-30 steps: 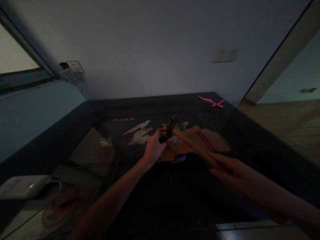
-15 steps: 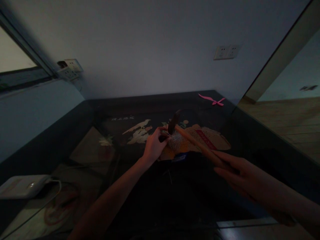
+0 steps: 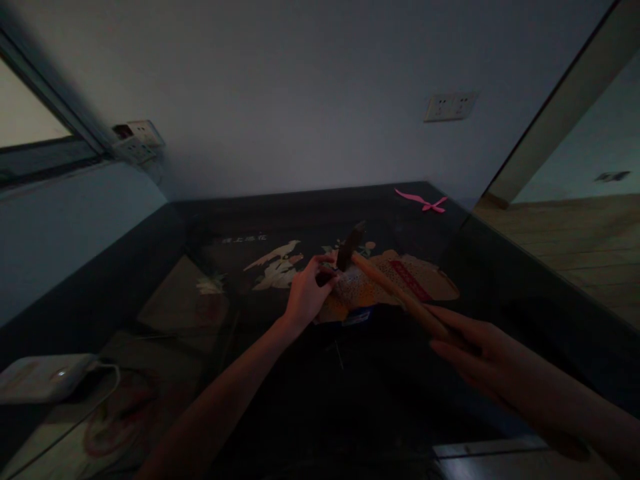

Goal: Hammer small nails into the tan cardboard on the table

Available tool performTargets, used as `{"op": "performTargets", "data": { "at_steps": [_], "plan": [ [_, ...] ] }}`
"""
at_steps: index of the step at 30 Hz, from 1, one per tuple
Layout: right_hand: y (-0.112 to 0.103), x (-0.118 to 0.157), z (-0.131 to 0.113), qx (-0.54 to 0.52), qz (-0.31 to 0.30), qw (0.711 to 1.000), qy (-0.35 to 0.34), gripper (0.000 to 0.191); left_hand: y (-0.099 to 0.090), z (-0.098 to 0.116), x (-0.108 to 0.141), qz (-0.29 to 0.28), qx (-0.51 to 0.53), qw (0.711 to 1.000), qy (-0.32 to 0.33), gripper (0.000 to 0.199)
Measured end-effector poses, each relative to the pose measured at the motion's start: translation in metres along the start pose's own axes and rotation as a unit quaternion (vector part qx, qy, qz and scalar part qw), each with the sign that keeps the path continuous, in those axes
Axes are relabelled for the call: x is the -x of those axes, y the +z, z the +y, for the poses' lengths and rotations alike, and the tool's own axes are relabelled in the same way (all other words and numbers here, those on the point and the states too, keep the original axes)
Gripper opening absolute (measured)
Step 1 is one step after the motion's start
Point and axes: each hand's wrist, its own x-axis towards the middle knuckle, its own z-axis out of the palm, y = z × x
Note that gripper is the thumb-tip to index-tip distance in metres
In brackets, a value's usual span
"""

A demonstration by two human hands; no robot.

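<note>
My right hand (image 3: 483, 347) grips the wooden handle of a hammer (image 3: 395, 290) near its end. The dark hammer head (image 3: 351, 247) is right at the fingertips of my left hand (image 3: 307, 293); whether it touches anything there I cannot tell. The left thumb and forefinger are closed in a pinch on the left end of a speckled brown cardboard piece (image 3: 440, 283). What they pinch is too small and dark to make out. A red strip (image 3: 409, 280) crosses the cardboard, and a blue label (image 3: 357, 317) shows at its near edge.
The dark glossy table (image 3: 300, 207) has bird and flower pictures. A pink ribbon (image 3: 431, 205) lies at the back right. At the left is a white device (image 3: 47, 377) with a cable. Wall sockets (image 3: 451, 107) are on the wall behind.
The hammer head has shifted very slightly down and tilted a little at the left fingertips. Both hands keep nearly the same place and grip. The whole view has moved slightly.
</note>
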Motion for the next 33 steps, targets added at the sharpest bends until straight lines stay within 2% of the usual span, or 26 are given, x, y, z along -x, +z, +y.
{"op": "performTargets", "data": {
  "at_steps": [4,6,9,12,18,24,29,33],
  "plan": [
    [0.003,-0.003,0.001,0.0,-0.026,0.999,-0.026,0.061,0.0,-0.001,0.0,0.002,0.01,1.0,0.008,0.035],
    [0.005,-0.006,-0.001,-0.006,-0.02,0.999,-0.035,0.059,0.0,-0.001,0.0,0.004,0.013,1.0,0.013,0.035],
    [0.004,-0.006,0.0,-0.012,0.0,1.0,0.001,0.066,0.0,-0.001,0.0,0.004,0.011,1.0,0.016,0.033],
    [0.003,-0.001,0.004,-0.033,-0.007,0.999,0.021,0.068,-0.001,0.0,0.0,0.002,-0.002,1.0,0.011,0.032],
    [0.007,-0.003,0.008,-0.036,-0.024,0.999,-0.014,0.055,-0.001,0.002,-0.001,-0.005,0.005,1.0,0.002,0.034],
    [0.006,-0.001,0.011,-0.083,-0.015,0.996,0.033,0.069,-0.002,0.003,-0.001,-0.018,-0.002,1.0,0.012,0.031],
    [0.006,0.006,0.023,-0.105,0.007,0.994,0.02,0.065,-0.018,0.003,-0.005,-0.083,0.006,0.995,0.062,0.039],
    [0.01,0.009,0.032,-0.127,0.026,0.991,0.033,0.066,-0.037,0.0,-0.011,-0.102,-0.052,0.99,0.084,0.036]
  ]
}}
